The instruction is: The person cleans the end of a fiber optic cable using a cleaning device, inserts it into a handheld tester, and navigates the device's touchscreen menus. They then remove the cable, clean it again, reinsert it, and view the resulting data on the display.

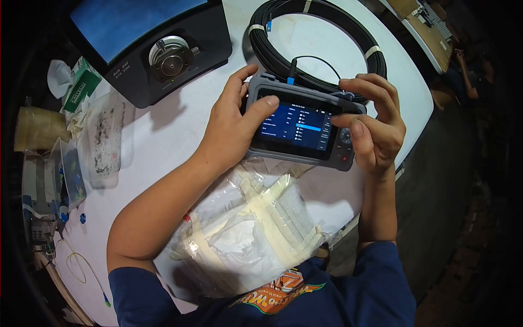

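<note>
Your left grip (231, 122) is clasped on the left end of the handheld tester (272, 144), thumb over the front at the screen's upper left corner. Your right grip (381, 125) is curled about the other end, index fingertip at the screen's right side and thumb close to the keypad (344, 136); you can't tell from this view whether it bears any weight. You have the tester tilted up over the table (150, 180), toward its right edge.

If only the left side carries the load, a firm press on the right could twist the tester and make it slip. Your right thumb sits near the buttons, so a stray touch could change a setting; the left thumb, over the glass, could do likewise.

Watch the blue plug (291, 80) on the tester's top side: its thin black cable (321, 61) arcs toward the cable coil (376, 60) just beyond, and turning or pulling the tester away could bend or strain it. Toward the table's near edge, the plastic-wrapped bundle (272, 223) lies below the tester; its slick, crumpled film would make a poor rest, and the tester could slide if lowered there.
</note>
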